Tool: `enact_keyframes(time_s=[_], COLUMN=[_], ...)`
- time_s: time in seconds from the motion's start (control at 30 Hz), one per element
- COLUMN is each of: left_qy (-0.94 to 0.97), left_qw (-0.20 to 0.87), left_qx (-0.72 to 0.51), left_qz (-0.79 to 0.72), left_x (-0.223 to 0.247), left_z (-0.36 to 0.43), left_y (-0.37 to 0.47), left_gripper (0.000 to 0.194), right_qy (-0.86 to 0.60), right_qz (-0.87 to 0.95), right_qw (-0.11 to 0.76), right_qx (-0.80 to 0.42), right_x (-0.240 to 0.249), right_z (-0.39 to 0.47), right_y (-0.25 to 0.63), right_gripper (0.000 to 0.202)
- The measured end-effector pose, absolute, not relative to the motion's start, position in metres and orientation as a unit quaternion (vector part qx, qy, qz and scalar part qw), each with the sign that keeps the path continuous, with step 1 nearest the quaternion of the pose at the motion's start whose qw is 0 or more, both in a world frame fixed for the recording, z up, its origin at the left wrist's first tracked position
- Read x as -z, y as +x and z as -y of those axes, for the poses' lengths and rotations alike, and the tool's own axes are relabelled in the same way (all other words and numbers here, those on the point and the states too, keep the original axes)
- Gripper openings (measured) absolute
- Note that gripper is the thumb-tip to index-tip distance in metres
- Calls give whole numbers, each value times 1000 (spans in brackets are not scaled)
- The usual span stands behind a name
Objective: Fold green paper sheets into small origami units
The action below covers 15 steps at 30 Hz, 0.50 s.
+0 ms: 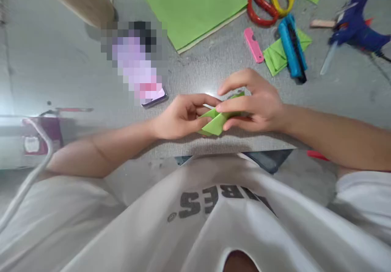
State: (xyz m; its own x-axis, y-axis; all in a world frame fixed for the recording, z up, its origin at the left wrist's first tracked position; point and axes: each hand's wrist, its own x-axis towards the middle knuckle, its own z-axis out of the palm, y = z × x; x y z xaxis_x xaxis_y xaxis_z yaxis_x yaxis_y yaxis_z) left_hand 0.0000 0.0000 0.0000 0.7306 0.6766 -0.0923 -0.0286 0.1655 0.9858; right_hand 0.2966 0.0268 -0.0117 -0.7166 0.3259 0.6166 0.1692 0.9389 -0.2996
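Note:
Near the front edge of the table, a small piece of folded green paper [217,124] is held between both hands. My left hand [183,116] pinches its left end, thumb on the near side and fingers behind. My right hand [256,102] grips the right end, with the thumb below, a finger lying across the top and the index finger raised in an arch. Part of the paper is hidden under the right fingers. Just beyond the hands lie a pink folding cutter [253,45] and a blue stapler-like tool [288,45] resting on another folded green piece [275,58].
Green paper sheets [195,11] are stacked at the back. Scissors with red and yellow handles [262,9] lie beside them. A blue glue gun [360,25] sits at the right. A phone [155,100], partly pixelated, lies left of the sheets, near a beige cylinder [82,3].

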Motion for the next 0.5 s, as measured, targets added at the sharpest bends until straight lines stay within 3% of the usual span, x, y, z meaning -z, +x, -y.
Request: enact_keyframes(time_s=[0.27, 0.5], left_qy=[677, 676], left_qw=[461, 406], left_qx=[-378, -410], left_qz=[-432, -457], left_x=[3, 13], left_z=[11, 16], left_y=[5, 3], left_gripper=[24, 31], right_qy=[-200, -267], right_qz=[920, 884], right_qw=[316, 374], right_qx=[-114, -81], right_x=[22, 22], right_z=[-25, -23], right_y=[303, 295], right_gripper=[28, 17])
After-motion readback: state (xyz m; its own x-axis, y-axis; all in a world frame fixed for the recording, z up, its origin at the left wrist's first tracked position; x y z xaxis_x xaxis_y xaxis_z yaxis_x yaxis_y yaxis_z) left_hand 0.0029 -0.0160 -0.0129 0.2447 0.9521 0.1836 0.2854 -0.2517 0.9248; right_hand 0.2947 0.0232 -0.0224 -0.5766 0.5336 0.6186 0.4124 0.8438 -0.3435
